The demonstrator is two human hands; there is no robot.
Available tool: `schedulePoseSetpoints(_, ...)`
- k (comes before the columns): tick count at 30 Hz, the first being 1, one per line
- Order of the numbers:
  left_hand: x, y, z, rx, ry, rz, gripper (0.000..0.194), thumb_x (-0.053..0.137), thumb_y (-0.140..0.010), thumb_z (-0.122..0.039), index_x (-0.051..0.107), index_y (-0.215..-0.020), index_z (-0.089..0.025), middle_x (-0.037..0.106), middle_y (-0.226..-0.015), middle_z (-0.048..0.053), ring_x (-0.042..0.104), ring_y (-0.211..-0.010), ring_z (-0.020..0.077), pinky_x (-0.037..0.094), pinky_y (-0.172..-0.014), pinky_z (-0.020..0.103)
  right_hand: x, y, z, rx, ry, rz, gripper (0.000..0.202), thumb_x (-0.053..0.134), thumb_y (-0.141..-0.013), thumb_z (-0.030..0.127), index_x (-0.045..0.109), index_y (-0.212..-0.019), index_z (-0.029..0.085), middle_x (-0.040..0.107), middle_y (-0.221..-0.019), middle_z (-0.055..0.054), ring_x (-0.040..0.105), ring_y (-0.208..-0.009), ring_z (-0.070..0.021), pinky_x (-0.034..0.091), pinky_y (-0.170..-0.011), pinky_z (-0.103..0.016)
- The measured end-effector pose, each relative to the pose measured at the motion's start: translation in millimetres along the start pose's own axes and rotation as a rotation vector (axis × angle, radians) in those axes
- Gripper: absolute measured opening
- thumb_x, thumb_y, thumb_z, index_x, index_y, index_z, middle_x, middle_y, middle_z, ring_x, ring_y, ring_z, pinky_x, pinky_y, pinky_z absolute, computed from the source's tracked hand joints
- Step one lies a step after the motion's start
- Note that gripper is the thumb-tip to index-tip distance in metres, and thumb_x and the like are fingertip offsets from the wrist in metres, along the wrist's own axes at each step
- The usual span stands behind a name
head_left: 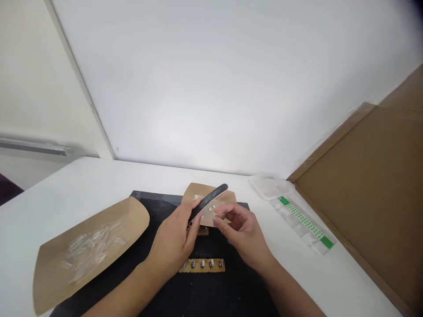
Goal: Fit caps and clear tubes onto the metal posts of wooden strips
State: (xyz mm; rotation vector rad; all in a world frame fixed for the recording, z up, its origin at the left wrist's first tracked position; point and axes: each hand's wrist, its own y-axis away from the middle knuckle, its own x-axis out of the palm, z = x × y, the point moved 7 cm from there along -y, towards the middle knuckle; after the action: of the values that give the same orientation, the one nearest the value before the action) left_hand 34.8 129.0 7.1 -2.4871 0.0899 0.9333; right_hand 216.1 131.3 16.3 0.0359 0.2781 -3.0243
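My left hand is closed around a dark nail file, which slants up to the right above the mat. Close by on the right, my right hand pinches thumb and fingers together; what sits between the fingertips is too small to make out. Behind both hands lies a small brown paper tray holding a few tiny pale pieces. Below them, a gold-coloured strip with a row of metal studs rests on the black mat, some studs topped with white. Part of a second strip shows behind my left fingers.
A larger brown paper tray at left holds a heap of clear nail tips. On the white table, a clear plastic pack with a green label and a translucent lid lie at right. Cardboard borders the right side.
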Motion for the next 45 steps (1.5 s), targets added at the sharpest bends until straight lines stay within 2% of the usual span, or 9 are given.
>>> schedulePoseSetpoints(4, 1.1, 0.1, -1.4, 0.029, -0.018, 0.001, 0.035, 0.045, -0.110, -0.035, 0.053, -0.144, -0.026, 0.069, -0.140, 0.007, 0.068, -0.128, 0.0266, 0.055, -0.110, 0.047, -1.0, 3.0, 8.0, -0.063, 0.057, -0.014, 0.020, 0.083, -0.090, 0.037, 0.075, -0.105, 0.026, 0.074, -0.098, -0.004, 0.068, -0.085, -0.0179, 0.056, -0.068, -0.027)
schedulePoseSetpoints(12, 3.3, 2.7, -5.6, 0.064, -0.153, -0.016, 0.029, 0.048, -0.110, -0.034, 0.054, -0.136, -0.022, 0.073, -0.129, 0.011, 0.074, -0.115, 0.0305, 0.062, -0.097, 0.047, -7.4, 4.5, 18.5, -0.245, 0.250, -0.111, 0.006, 0.074, -0.097, 0.030, 0.078, -0.101, 0.027, 0.075, -0.104, -0.006, 0.071, -0.095, -0.0220, 0.059, -0.077, -0.034)
schedulePoseSetpoints(19, 5.2, 7.4, -15.0, 0.156, -0.212, -0.052, 0.033, 0.050, -0.110, -0.036, 0.054, -0.139, -0.021, 0.075, -0.124, 0.011, 0.075, -0.111, 0.0305, 0.064, -0.087, 0.042, -6.0, 7.1, 20.5, -0.339, 0.524, -0.184, 0.005, 0.070, -0.101, 0.026, 0.074, -0.102, 0.028, 0.073, -0.095, -0.001, 0.066, -0.079, -0.0181, 0.055, -0.073, -0.034)
schedulePoseSetpoints(24, 4.1, 4.5, -10.4, 0.070, -0.049, -0.037, 0.022, 0.049, -0.110, -0.032, 0.064, -0.123, -0.022, 0.075, -0.112, 0.008, 0.074, -0.102, 0.0261, 0.061, -0.089, 0.040, 2.6, 9.6, 27.7, -0.479, 0.727, -0.203, 0.009, 0.063, -0.104, 0.019, 0.068, -0.101, 0.025, 0.068, -0.090, -0.002, 0.061, -0.080, -0.0187, 0.051, -0.071, -0.033)
schedulePoseSetpoints(29, -0.5, 2.0, -13.1, 0.048, 0.079, -0.101, 0.020, 0.051, -0.108, -0.026, 0.070, -0.110, -0.020, 0.073, -0.102, 0.008, 0.072, -0.097, 0.0241, 0.059, -0.088, 0.039, 11.3, 8.1, 22.7, -0.536, 0.759, -0.179, 0.010, 0.060, -0.103, 0.015, 0.063, -0.098, 0.023, 0.065, -0.088, -0.003, 0.062, -0.083, -0.0204, 0.051, -0.075, -0.034)
schedulePoseSetpoints(34, -6.2, 2.4, -9.7, -0.050, 0.210, -0.154, 0.020, 0.058, -0.104, -0.030, 0.077, -0.104, -0.022, 0.075, -0.117, 0.009, 0.073, -0.111, 0.0258, 0.060, -0.098, 0.039, 15.7, 6.3, 22.7, -0.544, 0.721, -0.155, 0.011, 0.060, -0.102, 0.014, 0.060, -0.097, 0.024, 0.067, -0.092, -0.004, 0.064, -0.087, -0.0214, 0.052, -0.077, -0.035)
schedulePoseSetpoints(36, -3.4, 2.8, -6.7, -0.114, 0.324, -0.116, 0.022, 0.059, -0.103, -0.033, 0.077, -0.106, -0.021, 0.077, -0.115, 0.008, 0.078, -0.099, 0.0237, 0.063, -0.090, 0.036, 15.8, 5.8, 23.7, -0.531, 0.711, -0.154, 0.012, 0.061, -0.101, 0.014, 0.060, -0.095, 0.024, 0.067, -0.091, -0.004, 0.064, -0.086, -0.0210, 0.053, -0.076, -0.034)
schedulePoseSetpoints(41, 5.2, 5.2, -0.7, -0.269, 0.409, -0.041, 0.027, 0.062, -0.102, -0.039, 0.076, -0.111, -0.018, 0.078, -0.078, 0.002, 0.076, -0.061, 0.0182, 0.061, -0.065, 0.027, 13.3, 5.1, 25.1, -0.490, 0.693, -0.165, 0.009, 0.065, -0.100, 0.018, 0.064, -0.094, 0.024, 0.069, -0.091, -0.003, 0.064, -0.080, -0.0198, 0.053, -0.073, -0.033)
schedulePoseSetpoints(45, 6.8, 6.4, 1.0, -0.302, 0.423, -0.047, 0.033, 0.062, -0.102, -0.040, 0.076, -0.121, -0.018, 0.078, -0.081, 0.002, 0.069, -0.048, 0.0129, 0.057, -0.054, 0.024, 12.2, 5.0, 24.8, -0.475, 0.683, -0.162, 0.009, 0.065, -0.100, 0.019, 0.064, -0.092, 0.024, 0.069, -0.089, -0.003, 0.064, -0.079, -0.0199, 0.052, -0.073, -0.034)
